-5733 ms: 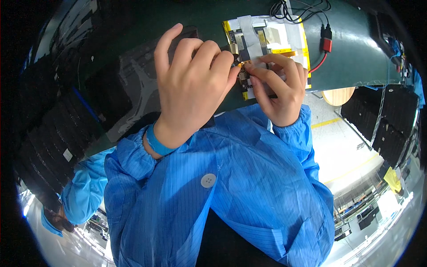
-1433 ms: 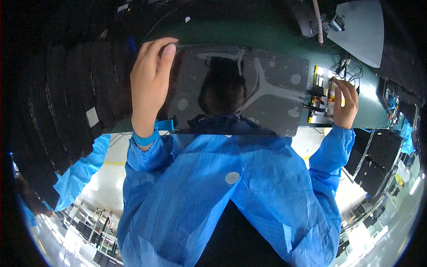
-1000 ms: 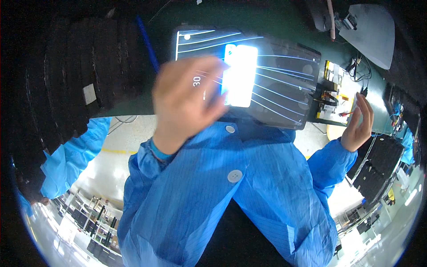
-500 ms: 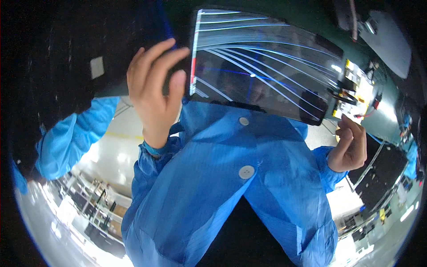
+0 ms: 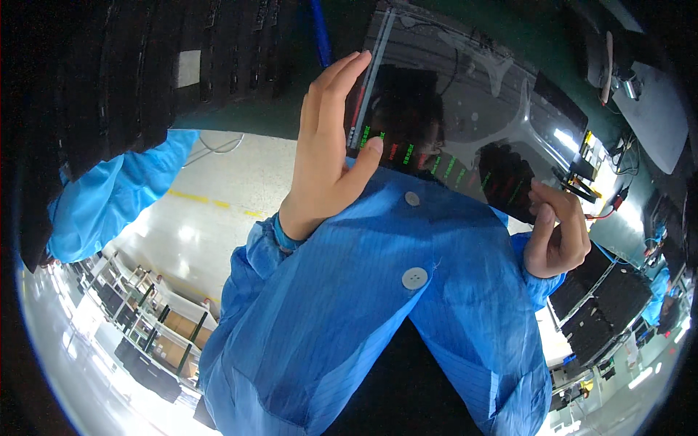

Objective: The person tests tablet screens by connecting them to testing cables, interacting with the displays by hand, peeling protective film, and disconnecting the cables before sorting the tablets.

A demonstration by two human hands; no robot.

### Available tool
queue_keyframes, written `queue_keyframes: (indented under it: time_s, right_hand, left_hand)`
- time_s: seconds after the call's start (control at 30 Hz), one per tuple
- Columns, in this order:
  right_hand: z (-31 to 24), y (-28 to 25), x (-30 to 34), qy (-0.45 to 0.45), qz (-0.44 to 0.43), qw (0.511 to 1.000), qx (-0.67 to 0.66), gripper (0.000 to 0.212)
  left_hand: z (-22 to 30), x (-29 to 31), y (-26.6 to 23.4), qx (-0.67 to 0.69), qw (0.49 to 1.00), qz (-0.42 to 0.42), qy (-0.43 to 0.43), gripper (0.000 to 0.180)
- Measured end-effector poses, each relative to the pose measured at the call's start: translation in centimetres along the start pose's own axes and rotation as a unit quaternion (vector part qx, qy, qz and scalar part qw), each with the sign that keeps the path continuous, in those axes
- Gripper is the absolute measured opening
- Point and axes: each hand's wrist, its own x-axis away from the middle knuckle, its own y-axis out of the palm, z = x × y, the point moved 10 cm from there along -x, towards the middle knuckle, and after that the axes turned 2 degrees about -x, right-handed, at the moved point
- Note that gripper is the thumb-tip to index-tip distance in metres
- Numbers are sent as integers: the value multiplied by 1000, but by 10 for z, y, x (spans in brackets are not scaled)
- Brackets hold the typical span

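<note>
I see a dark green tabletop [image 5: 243, 122] in a bright workroom, its near edge above a pale floor [image 5: 222, 171] marked by a yellow line. A co-worker's blue sleeve [image 5: 120, 196] reaches in at the left, below a dark stack [image 5: 145, 80] bearing a pale label. The display panel [image 5: 465, 94] is at the tabletop's near side, lapping over the wearer's coat [image 5: 342, 291]; its long axis slopes down from left to right, and the lit face, with green and red lines, looks up at the wearer. The left hand [image 5: 327, 145] touches its left end, thumb spread from the fingers. The right hand [image 5: 560, 229] is curled at the lower right corner; I cannot tell whether its grip pinches the edge. Brown boxes [image 5: 180, 325] sit on distant shelving, contents hidden.
</note>
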Motion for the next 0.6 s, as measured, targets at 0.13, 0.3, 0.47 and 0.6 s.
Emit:
queue_keyframes:
  time_s: [0.13, 0.3, 0.47, 0.6]
  right_hand:
    - [4, 1, -1, 13, 7, 1000, 6, 12]
    - [4, 3, -2, 11, 3, 1000, 1, 13]
    - [6, 4, -3, 19, -2, 1000, 3, 14]
    - [6, 4, -3, 14, 2, 1000, -7, 14]
  left_hand:
    - [-7, 1, -1, 5, 1000, -8, -1, 73]
    - [0, -2, 3, -46, 999, -16, 3, 77]
    - [11, 1, 10, -122, 992, -20, -2, 91]
    - [4, 4, 3, -87, 996, -16, 18, 91]
